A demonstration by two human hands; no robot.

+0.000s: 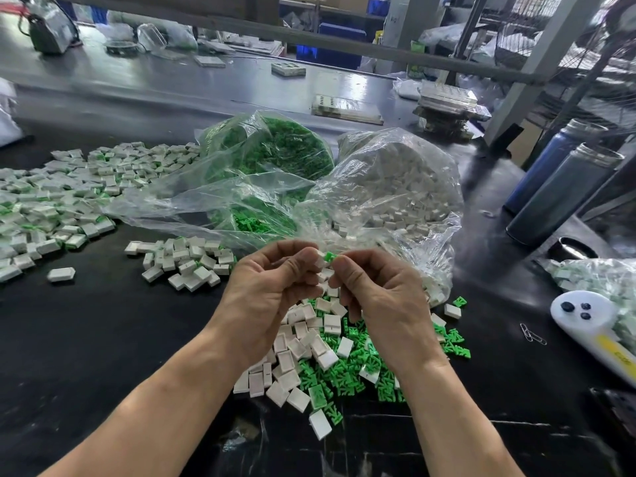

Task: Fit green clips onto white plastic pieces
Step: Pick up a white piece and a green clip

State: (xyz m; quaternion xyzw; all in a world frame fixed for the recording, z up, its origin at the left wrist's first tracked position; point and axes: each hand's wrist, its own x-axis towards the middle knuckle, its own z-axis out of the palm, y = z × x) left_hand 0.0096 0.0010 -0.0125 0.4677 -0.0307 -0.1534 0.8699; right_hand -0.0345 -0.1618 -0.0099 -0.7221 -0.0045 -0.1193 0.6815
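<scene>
My left hand [272, 287] pinches a white plastic piece [320, 259] at its fingertips. My right hand [375, 290] pinches a green clip [331, 257] that touches the white piece's right end. Both hands hover above a loose heap of white pieces [303, 342] mixed with green clips [347, 370] on the black table. More white pieces seem tucked in my left palm, partly hidden. A clear bag of green clips [275, 149] and a clear bag of white pieces [395, 187] lie open just behind my hands.
A small pile of fitted pieces [186, 259] lies left of my hands, and a larger spread [62, 197] covers the far left. Two dark bottles [564, 187] stand at right, beside a white device [592, 321], paper clips [531, 333] and another bag [605, 277].
</scene>
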